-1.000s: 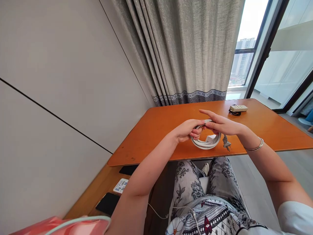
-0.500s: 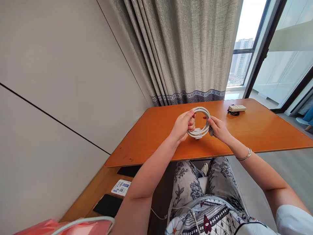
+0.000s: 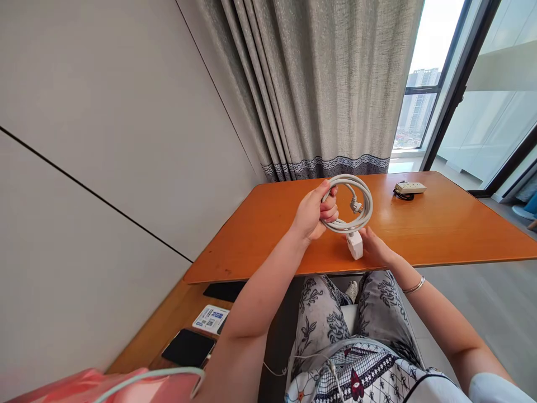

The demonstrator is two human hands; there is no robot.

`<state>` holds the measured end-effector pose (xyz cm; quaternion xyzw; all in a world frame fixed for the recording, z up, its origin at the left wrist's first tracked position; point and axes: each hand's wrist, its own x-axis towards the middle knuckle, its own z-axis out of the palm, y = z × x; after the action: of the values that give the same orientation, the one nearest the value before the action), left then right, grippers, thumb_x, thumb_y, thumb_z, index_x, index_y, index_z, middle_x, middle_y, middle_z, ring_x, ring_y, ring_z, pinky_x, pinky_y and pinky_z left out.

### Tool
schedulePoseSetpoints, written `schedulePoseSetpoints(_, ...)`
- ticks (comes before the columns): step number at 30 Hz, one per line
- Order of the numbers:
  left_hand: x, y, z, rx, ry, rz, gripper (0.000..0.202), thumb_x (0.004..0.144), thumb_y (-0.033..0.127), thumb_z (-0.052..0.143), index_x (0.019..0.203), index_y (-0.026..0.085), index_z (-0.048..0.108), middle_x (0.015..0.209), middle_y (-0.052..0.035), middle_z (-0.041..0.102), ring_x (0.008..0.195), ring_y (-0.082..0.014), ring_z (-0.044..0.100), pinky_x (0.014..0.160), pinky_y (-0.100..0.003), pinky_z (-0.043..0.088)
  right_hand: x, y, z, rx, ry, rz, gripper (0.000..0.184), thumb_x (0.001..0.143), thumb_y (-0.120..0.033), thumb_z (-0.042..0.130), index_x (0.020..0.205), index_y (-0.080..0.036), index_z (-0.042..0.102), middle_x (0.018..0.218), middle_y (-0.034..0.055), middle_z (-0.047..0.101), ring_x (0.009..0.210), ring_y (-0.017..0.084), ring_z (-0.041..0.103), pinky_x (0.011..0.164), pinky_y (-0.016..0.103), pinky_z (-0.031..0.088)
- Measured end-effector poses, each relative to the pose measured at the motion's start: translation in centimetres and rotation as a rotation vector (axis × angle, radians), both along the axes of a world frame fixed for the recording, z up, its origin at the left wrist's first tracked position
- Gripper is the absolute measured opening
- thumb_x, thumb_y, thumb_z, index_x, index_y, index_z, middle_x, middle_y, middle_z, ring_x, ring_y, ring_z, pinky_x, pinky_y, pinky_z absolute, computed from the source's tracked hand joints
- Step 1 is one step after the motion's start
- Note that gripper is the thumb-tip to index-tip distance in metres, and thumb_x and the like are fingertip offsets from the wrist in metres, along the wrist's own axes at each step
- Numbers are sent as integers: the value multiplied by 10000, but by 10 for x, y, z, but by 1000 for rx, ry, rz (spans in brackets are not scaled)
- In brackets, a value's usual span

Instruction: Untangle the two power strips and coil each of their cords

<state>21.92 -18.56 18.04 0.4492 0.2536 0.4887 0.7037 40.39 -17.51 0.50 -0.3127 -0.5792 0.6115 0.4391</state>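
A coil of white cable (image 3: pixel 366 193) hangs over the table, its loops gathered in my left hand (image 3: pixel 314 211), whose fingers are wrapped round the coil's left side. Inside the ring a plug (image 3: pixel 356 205) with metal pins dangles at the cable's end. Below the coil hangs a white block (image 3: pixel 354 245), perhaps a socket or an adapter. My right hand (image 3: pixel 376 246) is close against the block's right side, lower than the coil. Its fingers are partly hidden behind the block, so I cannot tell whether they grip it.
An orange-brown wooden table (image 3: pixel 268 235) spreads ahead. A white power strip (image 3: pixel 410 188) with a black cord lies at its far right. Lower left, a black phone-like slab (image 3: pixel 188 347) and a printed white card (image 3: pixel 211 319) rest on a wooden ledge. A pink bag (image 3: pixel 138 386) is nearby.
My right hand has let go of the coil's right side and moved down beside the white block. The block now hangs lower, and the plug shows inside the ring.
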Motion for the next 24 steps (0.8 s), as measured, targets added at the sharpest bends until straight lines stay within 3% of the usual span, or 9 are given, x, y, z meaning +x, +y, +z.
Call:
schedulePoseSetpoints(3, -4, 2, 4, 22, 9, 45, 404, 948, 477, 542, 706, 158, 489, 430, 131, 188, 322, -13, 143, 356, -128, 198, 6, -16, -4, 12, -151, 110, 769, 800, -794, 537, 1295, -208, 586, 1284, 113, 627, 1186, 277, 564, 1021, 434, 440)
schedulePoseSetpoints(6, -9, 7, 7, 47, 29, 95, 413, 949, 490, 535, 706, 159, 493, 429, 131, 179, 325, -15, 140, 357, -129, 199, 17, -35, 3, 47, -296, 168, 719, 852, -728, 537, 1320, -182, 548, 1171, 106, 647, 1037, 243, 606, 925, 406, 501)
schedulePoseSetpoints(10, -12, 15, 3, 102, 67, 178, 386, 940, 468, 558, 719, 156, 509, 431, 129, 208, 331, -14, 167, 371, -132, 215, 29, -58, 20, 389, -563, -62, 697, 907, -553, 584, 1479, -205, 388, 1311, 141, 545, 1150, 272, 554, 976, 454, 498)
schedulePoseSetpoints(13, -12, 23, -5, 159, 102, 252, 370, 931, 446, 576, 710, 158, 503, 430, 125, 237, 336, -15, 183, 376, -139, 220, 34, -73, 33, 663, -857, -293, 760, 933, -374, 581, 1574, -234, 199, 1311, 167, 501, 1075, 277, 590, 877, 467, 554)
schedulePoseSetpoints(16, -11, 31, -14, 217, 147, 301, 361, 936, 417, 571, 694, 162, 490, 431, 119, 261, 345, -18, 194, 382, -146, 220, 37, -86, 49, 989, -1008, -412, 707, 934, -216, 545, 1564, -263, 227, 1289, 161, 533, 1048, 279, 605, 823, 448, 571)
schedulePoseSetpoints(20, -9, 34, -23, 227, 264, 212, 370, 904, 432, 616, 686, 158, 496, 445, 117, 264, 358, -13, 191, 388, -143, 200, 40, -95, 84, 1272, -923, -359, 657, 925, -92, 509, 1516, -303, 315, 1269, 113, 630, 1022, 244, 614, 848, 429, 554)
schedulePoseSetpoints(24, -6, 27, -26, 186, 344, -84, 352, 904, 417, 616, 695, 152, 516, 449, 112, 257, 367, -14, 170, 386, -143, 176, 39, -78, 119, 1216, -508, -284, 643, 930, -191, 605, 1492, -326, 324, 1287, 87, 642, 1112, 218, 632, 907, 398, 549)
